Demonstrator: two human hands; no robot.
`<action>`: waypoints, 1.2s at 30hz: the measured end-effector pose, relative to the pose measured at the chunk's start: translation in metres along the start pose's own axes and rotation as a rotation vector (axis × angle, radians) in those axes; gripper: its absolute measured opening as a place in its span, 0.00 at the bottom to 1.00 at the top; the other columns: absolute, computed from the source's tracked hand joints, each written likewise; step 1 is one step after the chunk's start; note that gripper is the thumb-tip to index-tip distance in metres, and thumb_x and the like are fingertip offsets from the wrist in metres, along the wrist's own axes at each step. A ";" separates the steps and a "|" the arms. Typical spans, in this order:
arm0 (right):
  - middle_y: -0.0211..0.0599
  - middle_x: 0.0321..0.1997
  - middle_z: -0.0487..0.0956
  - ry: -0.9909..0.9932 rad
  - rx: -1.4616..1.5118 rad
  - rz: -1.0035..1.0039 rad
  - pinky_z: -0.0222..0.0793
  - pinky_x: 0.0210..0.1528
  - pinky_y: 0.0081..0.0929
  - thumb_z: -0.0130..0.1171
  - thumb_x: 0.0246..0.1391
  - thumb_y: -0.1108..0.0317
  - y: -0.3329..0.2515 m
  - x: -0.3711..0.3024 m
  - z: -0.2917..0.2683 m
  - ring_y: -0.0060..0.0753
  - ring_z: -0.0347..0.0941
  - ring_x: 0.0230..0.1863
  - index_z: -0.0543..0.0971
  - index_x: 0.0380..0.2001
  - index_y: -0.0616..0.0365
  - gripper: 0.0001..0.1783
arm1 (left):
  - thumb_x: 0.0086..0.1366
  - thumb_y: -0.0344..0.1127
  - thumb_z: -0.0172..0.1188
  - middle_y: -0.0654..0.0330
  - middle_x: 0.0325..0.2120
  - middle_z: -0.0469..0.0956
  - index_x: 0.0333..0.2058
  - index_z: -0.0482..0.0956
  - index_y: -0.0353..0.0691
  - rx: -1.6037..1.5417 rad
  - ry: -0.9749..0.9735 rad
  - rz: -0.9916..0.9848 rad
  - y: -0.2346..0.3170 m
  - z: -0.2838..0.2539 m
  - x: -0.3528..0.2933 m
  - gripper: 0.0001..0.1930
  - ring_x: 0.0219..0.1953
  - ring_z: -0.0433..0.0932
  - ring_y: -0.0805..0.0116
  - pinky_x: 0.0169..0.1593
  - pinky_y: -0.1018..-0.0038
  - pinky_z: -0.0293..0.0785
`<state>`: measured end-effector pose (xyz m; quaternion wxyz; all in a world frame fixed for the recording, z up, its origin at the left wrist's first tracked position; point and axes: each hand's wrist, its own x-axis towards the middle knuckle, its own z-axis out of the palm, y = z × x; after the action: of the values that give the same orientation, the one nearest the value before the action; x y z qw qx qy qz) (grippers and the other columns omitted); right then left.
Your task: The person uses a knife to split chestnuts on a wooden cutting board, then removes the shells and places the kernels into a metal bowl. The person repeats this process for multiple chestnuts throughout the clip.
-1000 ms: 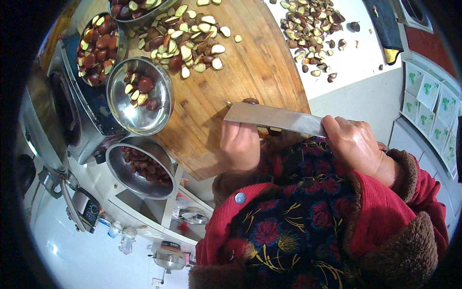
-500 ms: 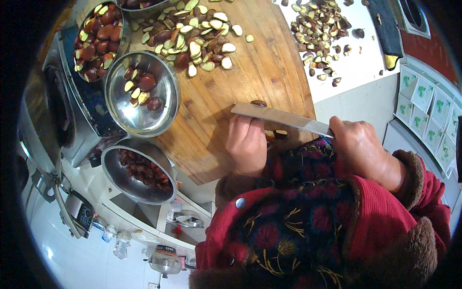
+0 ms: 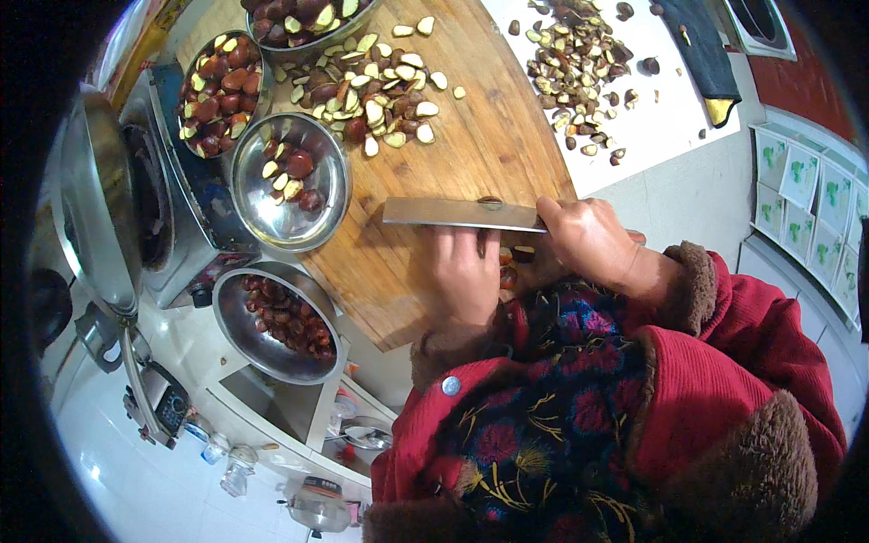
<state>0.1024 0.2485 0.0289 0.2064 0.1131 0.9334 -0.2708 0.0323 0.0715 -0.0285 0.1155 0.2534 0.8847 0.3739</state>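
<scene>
My right hand (image 3: 588,242) grips a broad cleaver (image 3: 457,214) by its handle, blade held flat and level over the round wooden chopping board (image 3: 471,136). My left hand (image 3: 466,271) rests on the board just below the blade, fingers curled near a few brown chestnuts (image 3: 511,262) between the two hands. A pile of halved chestnuts (image 3: 376,86) lies at the board's far side.
A steel bowl with a few chestnuts (image 3: 290,185) sits on the board's left edge; another bowl of dark chestnuts (image 3: 276,317) stands lower left. Two more filled bowls (image 3: 217,90) are at the back left. Shell scraps (image 3: 579,63) litter the white counter. A pot lid (image 3: 95,208) leans left.
The cleaver and both hands have stayed over the same spot of the board; the view shifted slightly, and the blade looks a little lower toward the left hand.
</scene>
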 end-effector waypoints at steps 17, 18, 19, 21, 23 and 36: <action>0.56 0.21 0.77 0.076 0.799 0.032 0.72 0.26 0.37 0.65 0.56 0.59 0.038 -0.004 0.026 0.43 0.75 0.19 0.81 0.36 0.69 0.19 | 0.63 0.20 0.62 0.53 0.41 0.79 0.49 0.71 0.29 -0.998 -0.111 -0.650 0.025 -0.018 0.015 0.16 0.42 0.80 0.70 0.48 0.77 0.77; 0.50 0.18 0.76 0.073 0.971 0.046 0.70 0.23 0.33 0.66 0.56 0.57 0.037 -0.001 0.025 0.27 0.71 0.18 0.81 0.37 0.69 0.21 | 0.63 0.20 0.61 0.54 0.42 0.79 0.50 0.71 0.30 -1.030 -0.118 -0.634 0.022 -0.019 0.013 0.16 0.43 0.79 0.70 0.49 0.76 0.78; 0.49 0.18 0.76 0.002 1.022 0.108 0.70 0.23 0.33 0.67 0.56 0.57 0.035 -0.001 0.021 0.26 0.71 0.18 0.81 0.37 0.70 0.21 | 0.64 0.20 0.60 0.55 0.43 0.78 0.51 0.71 0.31 -1.062 -0.125 -0.619 0.016 -0.018 0.010 0.17 0.44 0.79 0.69 0.50 0.75 0.78; 0.46 0.17 0.75 -0.153 1.105 0.229 0.70 0.23 0.32 0.67 0.56 0.57 0.029 -0.001 0.001 0.23 0.71 0.19 0.81 0.35 0.70 0.21 | 0.64 0.21 0.60 0.55 0.45 0.78 0.52 0.71 0.32 -1.122 -0.117 -0.631 0.011 -0.018 0.007 0.17 0.46 0.78 0.68 0.51 0.74 0.79; 0.46 0.16 0.74 -0.127 1.020 0.204 0.71 0.24 0.32 0.67 0.55 0.56 0.030 0.002 0.010 0.25 0.72 0.20 0.81 0.34 0.70 0.22 | 0.64 0.20 0.60 0.54 0.46 0.77 0.53 0.70 0.31 -1.167 -0.104 -0.685 0.009 -0.019 0.004 0.18 0.47 0.78 0.68 0.53 0.72 0.79; 0.57 0.20 0.76 0.304 0.638 0.093 0.73 0.30 0.42 0.68 0.51 0.53 0.015 -0.003 0.025 0.49 0.78 0.23 0.81 0.31 0.70 0.24 | 0.62 0.17 0.60 0.54 0.48 0.77 0.46 0.74 0.33 -0.975 -0.009 -0.547 0.026 -0.019 -0.005 0.14 0.50 0.78 0.68 0.53 0.74 0.75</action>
<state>0.1186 0.2470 0.0041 0.0313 0.2532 0.8157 -0.5192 0.0380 0.0728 0.0034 0.3158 -0.0666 0.6424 0.6951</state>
